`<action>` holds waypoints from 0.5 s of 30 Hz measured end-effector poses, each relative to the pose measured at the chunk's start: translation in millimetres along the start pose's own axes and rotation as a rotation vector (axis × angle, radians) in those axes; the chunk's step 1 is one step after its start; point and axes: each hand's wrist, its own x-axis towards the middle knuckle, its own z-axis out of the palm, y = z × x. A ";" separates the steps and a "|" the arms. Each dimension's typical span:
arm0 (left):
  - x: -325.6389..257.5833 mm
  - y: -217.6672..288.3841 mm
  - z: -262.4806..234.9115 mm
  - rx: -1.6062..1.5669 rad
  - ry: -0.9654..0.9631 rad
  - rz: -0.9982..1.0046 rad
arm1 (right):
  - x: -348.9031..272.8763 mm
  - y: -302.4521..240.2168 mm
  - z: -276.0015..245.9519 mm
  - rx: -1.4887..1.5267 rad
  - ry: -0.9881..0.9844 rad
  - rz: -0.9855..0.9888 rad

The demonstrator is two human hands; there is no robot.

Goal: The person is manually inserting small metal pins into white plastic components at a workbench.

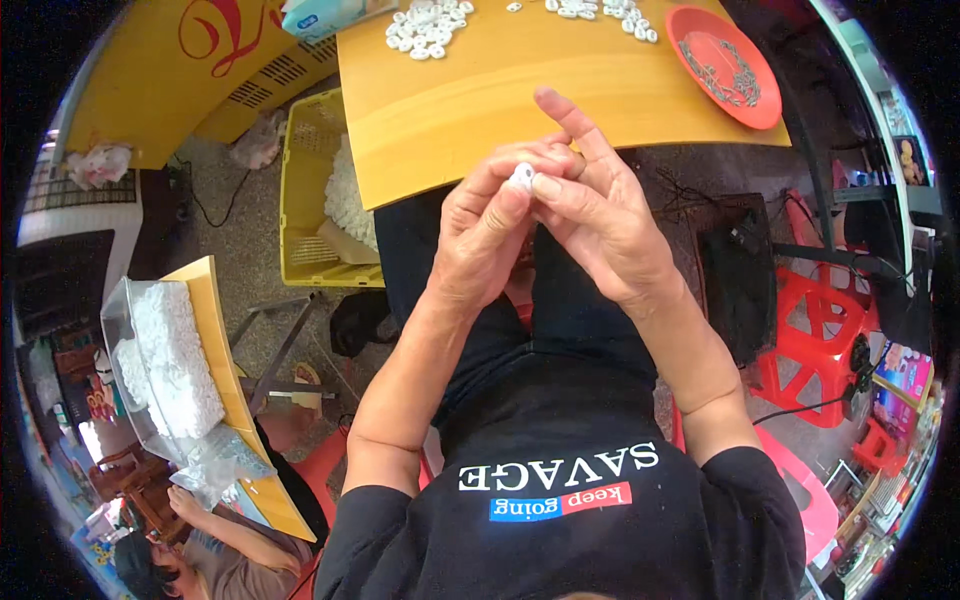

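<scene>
Head-worn fisheye, steeply downward, close above lap.

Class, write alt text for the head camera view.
Both hands, left hand and right hand, pinch a small white piece above a yellow table with white pieces and a red plate.

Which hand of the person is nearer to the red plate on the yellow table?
Right. The right hand is below and left of the red plate, over the table's near edge. The left hand is farther left, meeting the right hand at a small white piece.
</scene>
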 end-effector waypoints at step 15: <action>3.4 -3.9 -5.1 0.214 0.263 0.090 | 11.3 -6.9 -10.9 -0.385 0.099 -0.070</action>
